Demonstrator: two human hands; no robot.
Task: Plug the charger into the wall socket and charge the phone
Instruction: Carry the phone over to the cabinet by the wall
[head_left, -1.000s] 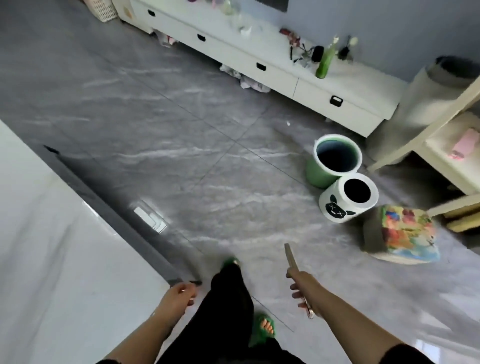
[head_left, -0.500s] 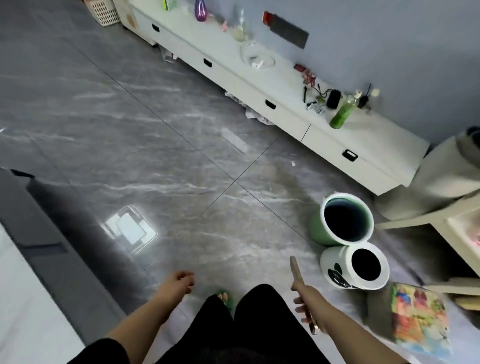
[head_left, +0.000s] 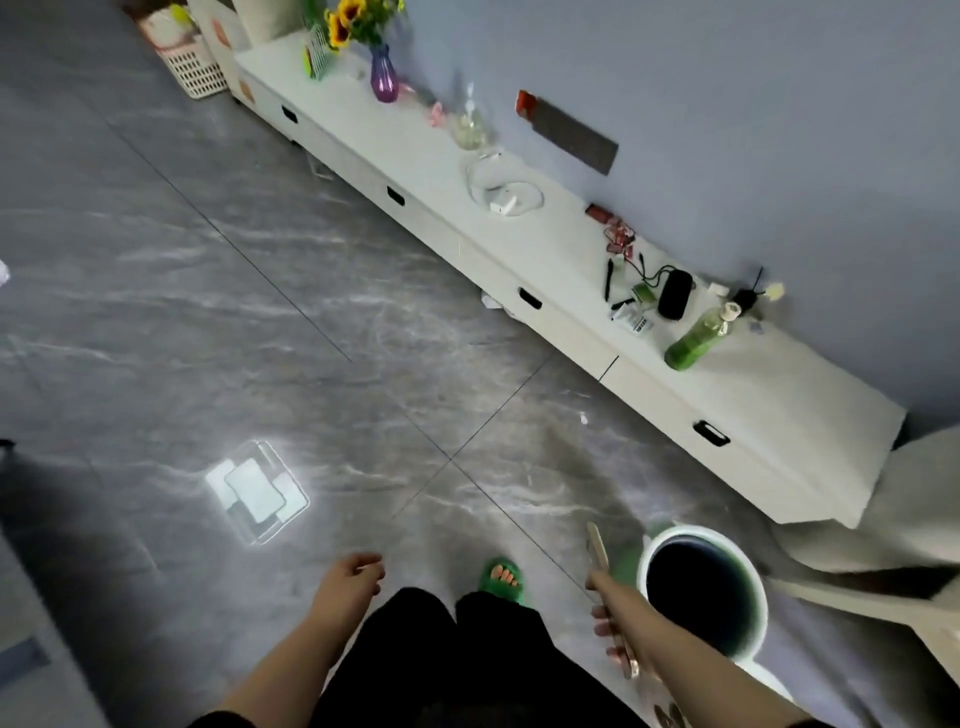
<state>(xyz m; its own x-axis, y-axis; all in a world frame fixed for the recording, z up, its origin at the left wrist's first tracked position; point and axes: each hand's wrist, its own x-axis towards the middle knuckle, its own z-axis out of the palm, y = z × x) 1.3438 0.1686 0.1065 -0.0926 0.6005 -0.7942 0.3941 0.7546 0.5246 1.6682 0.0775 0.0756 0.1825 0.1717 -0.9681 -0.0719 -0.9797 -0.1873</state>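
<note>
My right hand (head_left: 615, 618) grips a slim gold phone (head_left: 598, 548) edge-on, low at the right above the grey floor. My left hand (head_left: 348, 584) hangs loose at the bottom centre, fingers lightly curled, holding nothing. A white charger block (head_left: 503, 203) lies in a clear glass dish (head_left: 480, 179) on the long white low cabinet (head_left: 571, 249) along the blue wall. A dark rectangular plate (head_left: 571, 136) with a red end is fixed on the wall above the cabinet. I cannot tell whether it is the socket.
A green-and-white bin (head_left: 706, 587) stands just right of my right hand. On the cabinet sit a purple vase (head_left: 384, 78) with sunflowers, a green bottle (head_left: 698, 335), a black case (head_left: 675, 293) and cables. A ceiling light reflects on the floor (head_left: 257, 491). My green slipper (head_left: 504, 574) shows below.
The view has swung up and toward the cabinet. The white surface at left and the panda bin have dropped out of view. Both hands keep their pose, the phone still held.
</note>
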